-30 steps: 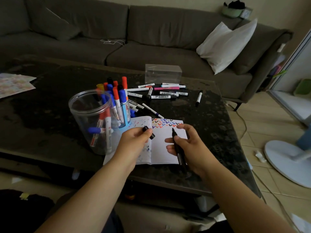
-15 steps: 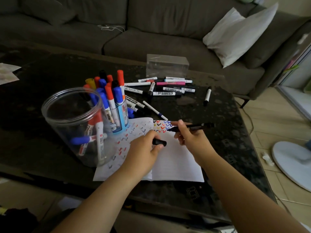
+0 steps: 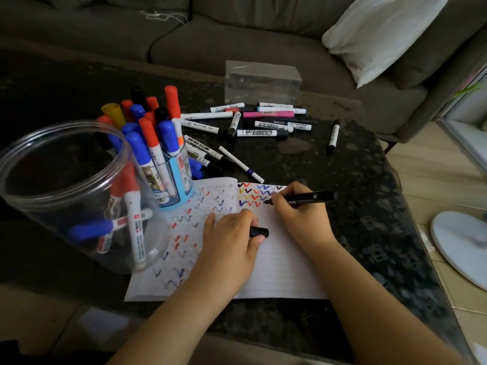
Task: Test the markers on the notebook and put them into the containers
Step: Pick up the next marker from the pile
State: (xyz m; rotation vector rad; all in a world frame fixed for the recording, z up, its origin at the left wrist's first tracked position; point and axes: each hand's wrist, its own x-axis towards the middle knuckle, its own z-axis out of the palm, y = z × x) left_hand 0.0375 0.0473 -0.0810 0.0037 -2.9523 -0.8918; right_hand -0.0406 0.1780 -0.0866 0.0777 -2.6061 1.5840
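An open notebook [image 3: 276,262] lies on the dark table, its pages carrying rows of coloured check marks. My right hand [image 3: 300,217] grips a black marker [image 3: 311,197] with its tip on the right page beside the marks. On the notebook's middle rests my left hand [image 3: 229,241], pinching the marker's black cap [image 3: 259,231]. A big clear jar [image 3: 66,180] at the left holds a few markers. Behind it a small blue cup [image 3: 174,191] is packed with upright red and blue markers. Several loose markers [image 3: 263,122] lie farther back.
An empty clear plastic box [image 3: 262,81] stands behind the loose markers. One marker [image 3: 332,137] lies apart at the right. A grey sofa with a white pillow [image 3: 379,35] runs behind the table. A white fan base [image 3: 461,248] sits on the floor at the right.
My right hand turned the marker from upright to nearly flat and brought its tip down onto the right page. My left hand settled on the notebook with the cap. The view moved closer.
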